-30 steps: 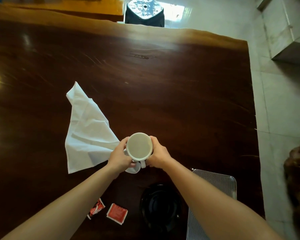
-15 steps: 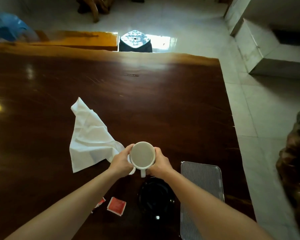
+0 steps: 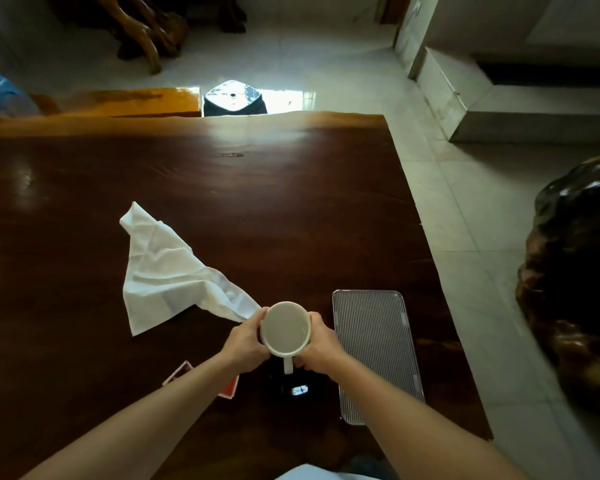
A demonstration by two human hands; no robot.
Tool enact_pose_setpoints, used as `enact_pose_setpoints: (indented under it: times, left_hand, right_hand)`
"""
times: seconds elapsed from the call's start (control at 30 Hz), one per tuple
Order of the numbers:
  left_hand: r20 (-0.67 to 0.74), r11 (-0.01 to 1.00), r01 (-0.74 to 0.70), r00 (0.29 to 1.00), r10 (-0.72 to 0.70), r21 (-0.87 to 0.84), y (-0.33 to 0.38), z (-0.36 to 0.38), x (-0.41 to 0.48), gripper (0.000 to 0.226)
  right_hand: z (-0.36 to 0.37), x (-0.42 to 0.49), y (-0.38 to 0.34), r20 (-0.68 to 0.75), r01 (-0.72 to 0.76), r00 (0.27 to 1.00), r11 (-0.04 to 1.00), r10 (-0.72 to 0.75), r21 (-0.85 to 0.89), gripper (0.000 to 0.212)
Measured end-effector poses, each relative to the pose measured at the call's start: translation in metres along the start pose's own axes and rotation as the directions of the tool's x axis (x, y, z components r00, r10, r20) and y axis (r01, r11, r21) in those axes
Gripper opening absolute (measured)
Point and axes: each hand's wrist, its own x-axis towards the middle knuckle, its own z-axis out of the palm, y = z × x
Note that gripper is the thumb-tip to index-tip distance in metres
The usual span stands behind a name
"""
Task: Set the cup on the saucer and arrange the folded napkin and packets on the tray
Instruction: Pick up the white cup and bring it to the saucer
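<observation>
Both hands, left (image 3: 245, 344) and right (image 3: 321, 346), keep a closed grip around the white cup (image 3: 284, 328), which hangs upright, handle toward the person, over the dark saucer (image 3: 293, 388); it should go down level and centred, beside the ribbed tray (image 3: 374, 348) on the desk (image 3: 257, 202).

Cup (image 3: 284, 328) and forearms seemingly hide saucer (image 3: 293, 388), packets (image 3: 230, 389).

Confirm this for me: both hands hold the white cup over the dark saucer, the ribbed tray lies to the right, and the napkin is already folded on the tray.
Not quite. The head view shows the napkin lying crumpled and unfolded on the table, left of the cup, not on the tray. The rest holds: left hand and right hand grip the cup over the dark saucer.
</observation>
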Motion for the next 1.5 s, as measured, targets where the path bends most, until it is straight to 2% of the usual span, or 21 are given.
enact_pose_setpoints:
  times: [0.37, 0.83, 1.13, 1.3, 1.37, 1.5]
  left_hand:
    - [0.109, 0.999, 0.039, 0.993, -0.043, 0.033, -0.027, 0.034, 0.004, 0.075]
    - [0.088, 0.996, 0.066, 0.994, -0.071, 0.054, -0.046, 0.048, 0.014, 0.079]
    - [0.131, 0.994, 0.082, 0.987, -0.09, 0.07, -0.042, 0.046, 0.015, 0.078]
    - [0.229, 0.976, 0.173, 0.953, -0.199, 0.129, -0.037, 0.032, 0.022, 0.098]
    - [0.223, 0.97, 0.196, 0.948, -0.225, 0.147, -0.036, 0.023, 0.024, 0.1]
    - [0.149, 0.967, 0.214, 0.961, -0.234, 0.136, -0.035, 0.001, 0.027, 0.083]
  right_hand:
    - [0.016, -0.003, 0.039, -0.002, -0.085, 0.996, 0.996, 0.085, 0.023, 0.078]
    - [0.034, 0.007, 0.051, -0.028, -0.172, 0.985, 0.985, 0.171, -0.001, 0.073]
    - [0.026, 0.007, 0.056, 0.02, -0.156, 0.988, 0.988, 0.156, -0.019, 0.084]
    - [0.02, 0.007, 0.048, 0.035, -0.189, 0.98, 0.976, 0.194, -0.107, 0.098]
    - [0.013, 0.008, 0.044, 0.005, -0.185, 0.982, 0.975, 0.188, -0.126, 0.094]
    - [-0.005, 0.015, 0.032, -0.164, -0.17, 0.976, 0.972, 0.143, -0.161, 0.078]
